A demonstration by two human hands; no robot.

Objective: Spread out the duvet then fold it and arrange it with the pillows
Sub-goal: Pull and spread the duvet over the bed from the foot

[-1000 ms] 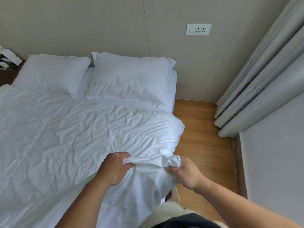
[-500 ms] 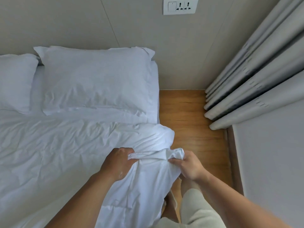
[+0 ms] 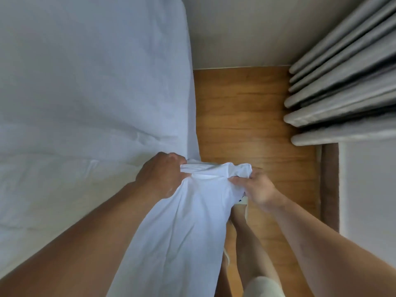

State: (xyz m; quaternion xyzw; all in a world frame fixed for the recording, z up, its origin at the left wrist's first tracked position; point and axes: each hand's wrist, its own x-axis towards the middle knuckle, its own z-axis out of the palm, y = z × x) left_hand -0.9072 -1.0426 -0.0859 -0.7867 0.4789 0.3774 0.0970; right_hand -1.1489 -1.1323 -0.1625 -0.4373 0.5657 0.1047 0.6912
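Observation:
The white duvet [image 3: 64,179] lies crumpled over the bed on the left, and one corner [image 3: 192,221] hangs off the bed's right edge between my arms. My left hand [image 3: 162,176] grips the bunched hem of that corner at the bed's edge. My right hand [image 3: 255,189] pinches the same hem a little to the right, over the floor. A white pillow [image 3: 96,67] fills the upper left; I see only part of it.
A strip of wooden floor [image 3: 246,116] runs between the bed and grey curtains [image 3: 342,82] at the right. A pale wall [image 3: 235,28] closes the far end. My bare legs [image 3: 246,243] stand on the floor below the hands.
The view has swung down and right, closer to the bed's edge; the second pillow and wall socket have left the frame. Both hands keep their hold on the duvet corner.

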